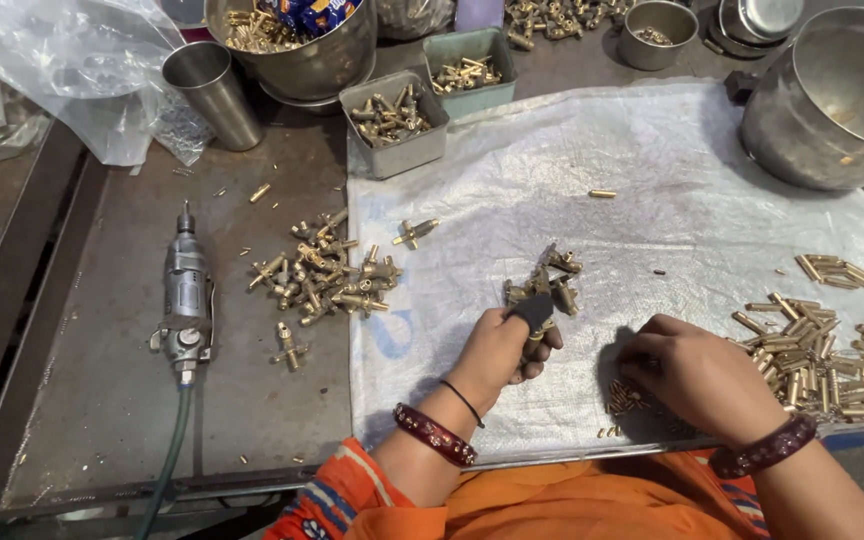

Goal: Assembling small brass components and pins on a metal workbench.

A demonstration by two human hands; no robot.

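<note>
Seated at a metal worktop [132,400], half covered by a white plastic sheet [652,200]. Left hand [502,350] raised just above the sheet, fingers clenched around a small brass fitting [535,335], a dark cap on the thumb tip pressing it from above; fitting's long axis roughly upright, tilted slightly away from the body. Right hand [697,375] lying palm-down on the sheet, fingers curled over a little heap of short brass pins [627,400]; whether one is pinched cannot be told, fingertips hidden under the hand.

Held fitting just left of the right hand, a narrow gap between the two, so the right hand sits nearer to the pins and the left nearer to the small cluster of assembled fittings [552,275] just beyond its knuckles. Larger spread of brass tubes [822,360] to the right, touching nearly to the right wrist. Bigger pile of fittings [322,275] on bare metal, well apart to the left, past the sheet's edge.

Near worktop edge close under both wrists, little room toward the body. Open sheet ahead, clear up to a lone brass pin [602,194] and a large steel pot [832,100] at the far right. Grey power tool [185,300] with green hose lying far left; two small trays [397,125] of parts and a steel cup [214,92] at the back.
</note>
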